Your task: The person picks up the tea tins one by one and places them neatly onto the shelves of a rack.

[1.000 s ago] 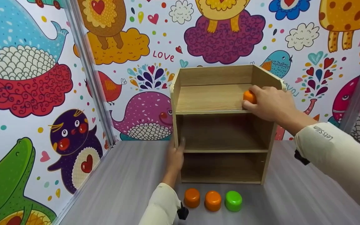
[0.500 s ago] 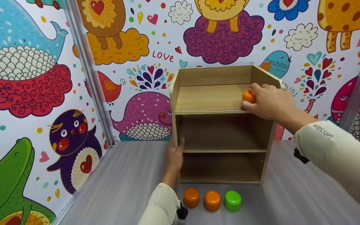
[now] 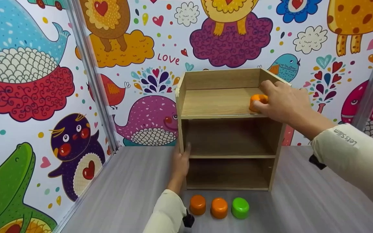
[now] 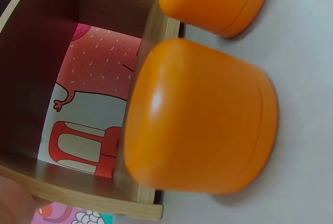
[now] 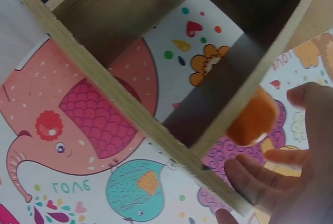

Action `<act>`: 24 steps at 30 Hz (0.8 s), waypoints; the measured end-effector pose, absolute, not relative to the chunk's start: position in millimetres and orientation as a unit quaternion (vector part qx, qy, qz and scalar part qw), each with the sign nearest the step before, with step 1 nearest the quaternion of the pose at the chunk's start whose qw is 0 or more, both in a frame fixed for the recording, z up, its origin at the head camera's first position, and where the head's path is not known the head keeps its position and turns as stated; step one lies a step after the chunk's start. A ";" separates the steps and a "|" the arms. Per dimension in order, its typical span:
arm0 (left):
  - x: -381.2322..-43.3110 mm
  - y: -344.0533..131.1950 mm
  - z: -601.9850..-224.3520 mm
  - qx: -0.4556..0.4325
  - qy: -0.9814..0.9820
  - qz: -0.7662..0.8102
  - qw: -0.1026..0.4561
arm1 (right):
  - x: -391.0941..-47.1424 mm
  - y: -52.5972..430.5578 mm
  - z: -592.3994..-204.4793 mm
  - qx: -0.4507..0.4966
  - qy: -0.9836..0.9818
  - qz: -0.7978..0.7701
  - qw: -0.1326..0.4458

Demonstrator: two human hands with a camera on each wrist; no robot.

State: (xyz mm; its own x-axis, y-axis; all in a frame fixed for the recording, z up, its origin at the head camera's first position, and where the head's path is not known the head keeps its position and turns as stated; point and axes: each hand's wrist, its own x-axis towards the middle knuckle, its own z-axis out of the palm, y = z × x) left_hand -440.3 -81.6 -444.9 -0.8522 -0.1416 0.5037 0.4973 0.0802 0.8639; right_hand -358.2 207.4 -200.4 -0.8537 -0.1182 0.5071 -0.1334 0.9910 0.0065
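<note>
A small wooden shelf unit (image 3: 231,157) with three levels stands in the middle of the table. My left hand (image 3: 180,163) grips its left side panel, and its fingers show beside the panel edge in the left wrist view. An orange rounded cylinder (image 3: 255,103) sits at the right front of the top shelf. My right hand (image 3: 285,102) is around it with thumb and fingers spread; in the right wrist view a gap shows between fingers and the orange cylinder (image 5: 254,117). Two more orange cylinders (image 3: 219,208) and a green one (image 3: 240,208) stand in front of the unit.
The grey table (image 3: 125,181) extends on both sides of the unit. Walls with cartoon animal prints (image 3: 154,119) close it in behind and at the left, with a metal corner post (image 3: 97,77) between them.
My right hand's fingers have loosened from the orange cylinder and lifted slightly, and the wrist has shifted right. The cylinder stays on the top shelf. My left hand keeps its grip on the panel.
</note>
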 end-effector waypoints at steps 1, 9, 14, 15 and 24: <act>-440.5 -81.5 -445.1 -0.128 -0.695 -0.666 0.240 | -355.7 207.4 -198.6 0.065 -0.962 0.014 0.264; -442.3 -82.0 -446.3 -0.125 -0.688 -0.679 0.223 | -337.7 209.8 -182.7 0.064 -0.967 0.015 0.247; -442.5 -82.5 -446.2 -0.135 -0.686 -0.679 0.224 | -328.2 212.3 -180.4 0.075 -0.962 0.015 0.262; -442.3 -82.7 -446.3 -0.136 -0.686 -0.679 0.223 | -326.6 212.6 -180.7 0.078 -0.961 0.016 0.265; -444.0 -82.1 -447.2 -0.146 -0.686 -0.676 0.224 | -316.3 216.1 -198.4 0.112 -0.947 0.011 0.301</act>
State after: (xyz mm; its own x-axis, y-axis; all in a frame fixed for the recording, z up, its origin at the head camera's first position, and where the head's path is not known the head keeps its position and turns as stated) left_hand -444.0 -82.1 -447.2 -0.8568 -0.1022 0.5053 0.5038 0.0422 0.8628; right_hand -316.3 216.1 -198.4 -0.7935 -0.2044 0.5732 -0.2180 0.9749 0.0458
